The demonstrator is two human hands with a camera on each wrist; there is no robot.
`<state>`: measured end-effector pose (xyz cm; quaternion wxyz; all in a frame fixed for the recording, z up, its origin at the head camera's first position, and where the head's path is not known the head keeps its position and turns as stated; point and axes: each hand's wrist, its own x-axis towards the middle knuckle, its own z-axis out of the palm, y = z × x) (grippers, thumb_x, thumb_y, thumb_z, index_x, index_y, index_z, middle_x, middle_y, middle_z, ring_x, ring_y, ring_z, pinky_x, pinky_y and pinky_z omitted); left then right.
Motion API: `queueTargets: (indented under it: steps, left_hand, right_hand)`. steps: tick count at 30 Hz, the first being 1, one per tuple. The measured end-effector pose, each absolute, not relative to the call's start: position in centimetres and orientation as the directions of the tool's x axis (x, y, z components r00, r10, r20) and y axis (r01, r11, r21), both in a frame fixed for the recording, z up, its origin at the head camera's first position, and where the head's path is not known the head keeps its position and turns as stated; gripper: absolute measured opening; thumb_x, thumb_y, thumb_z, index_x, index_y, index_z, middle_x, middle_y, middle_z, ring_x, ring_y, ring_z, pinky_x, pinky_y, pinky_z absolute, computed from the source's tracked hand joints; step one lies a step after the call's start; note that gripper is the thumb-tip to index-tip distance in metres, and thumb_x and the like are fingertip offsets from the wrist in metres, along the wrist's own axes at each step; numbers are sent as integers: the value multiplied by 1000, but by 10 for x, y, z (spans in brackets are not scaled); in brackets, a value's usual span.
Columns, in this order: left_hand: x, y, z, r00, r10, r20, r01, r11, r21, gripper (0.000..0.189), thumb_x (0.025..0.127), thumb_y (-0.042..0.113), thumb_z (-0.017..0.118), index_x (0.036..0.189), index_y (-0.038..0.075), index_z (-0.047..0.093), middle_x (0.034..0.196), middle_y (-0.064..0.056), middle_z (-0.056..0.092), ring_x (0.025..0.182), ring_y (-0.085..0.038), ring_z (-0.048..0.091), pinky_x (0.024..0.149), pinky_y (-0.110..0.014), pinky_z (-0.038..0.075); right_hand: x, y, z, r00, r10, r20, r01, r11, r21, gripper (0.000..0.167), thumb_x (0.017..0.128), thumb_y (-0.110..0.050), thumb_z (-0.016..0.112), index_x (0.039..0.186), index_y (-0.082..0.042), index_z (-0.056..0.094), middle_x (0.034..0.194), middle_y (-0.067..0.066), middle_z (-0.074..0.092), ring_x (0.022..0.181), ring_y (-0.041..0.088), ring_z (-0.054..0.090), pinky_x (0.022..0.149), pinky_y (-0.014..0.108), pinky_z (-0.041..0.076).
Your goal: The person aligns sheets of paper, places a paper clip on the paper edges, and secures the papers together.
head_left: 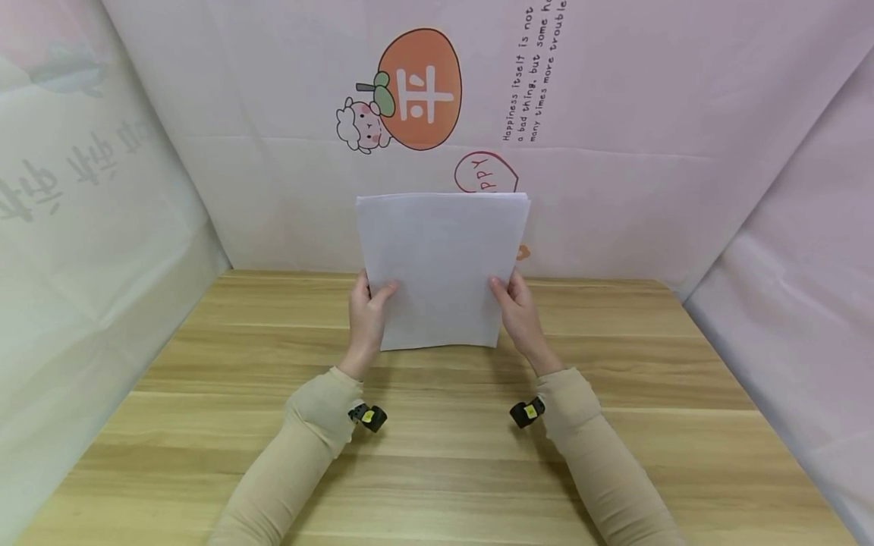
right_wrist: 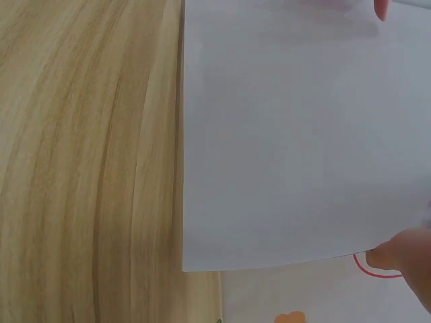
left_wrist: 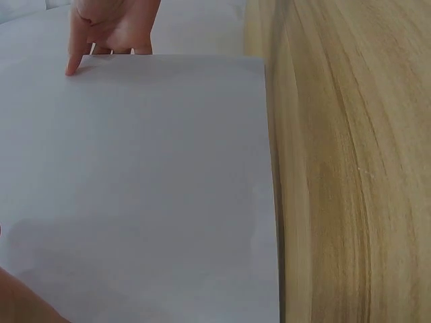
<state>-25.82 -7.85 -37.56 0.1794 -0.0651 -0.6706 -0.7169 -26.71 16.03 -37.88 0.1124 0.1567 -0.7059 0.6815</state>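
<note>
White paper (head_left: 442, 250) in grip of left hand (head_left: 368, 312) and right hand (head_left: 522, 315), before red print (head_left: 486, 171)

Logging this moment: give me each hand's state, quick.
Left hand: holding the paper stack by its left edge.
Right hand: holding the stack's right edge.

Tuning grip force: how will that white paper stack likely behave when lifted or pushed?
The paper stack is probably semi-stiff: it looks nearly flat between the left hand and right hand. Its edges may flex, since the bottom one bows slightly. Sheets could slide apart if pushed: top corners look layered, with no binding visible.
</note>
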Motion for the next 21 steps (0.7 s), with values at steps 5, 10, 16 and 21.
queueTargets:
  steps: [5,10,16,21]
  left_hand:
    - [-258,-79,-377,-924,-154,349,354,-7,935,37,90,9,55,126,-1,49,126,-13,54,118,-20,49,102,-40,38]
    - [-259,-81,-378,-926,-144,348,353,-9,936,41,91,10,55,130,-1,46,132,-14,51,126,-21,45,108,-41,33]
    - [-260,-83,-380,-942,-132,310,314,-14,949,44,91,9,56,133,2,44,135,-13,49,129,-22,43,111,-41,31]
    - [-261,-87,-382,-947,-113,300,302,-10,953,46,91,7,56,135,3,44,135,-13,50,127,-24,45,109,-42,33]
  right_hand:
    - [-266,160,-376,-918,-92,386,-390,20,-921,44,101,-15,43,143,-3,34,141,14,45,126,16,44,106,28,35]
    - [-268,160,-376,-913,-100,396,-398,2,-917,49,101,-16,45,146,-6,29,146,12,39,132,20,39,111,34,31]
    - [-272,161,-382,-917,-86,389,-391,5,-921,52,100,-19,47,147,-8,27,147,11,38,133,22,39,111,38,30]
    - [-271,161,-381,-924,-97,370,-374,18,-927,53,100,-15,46,149,-9,25,149,11,36,134,21,38,112,37,30]
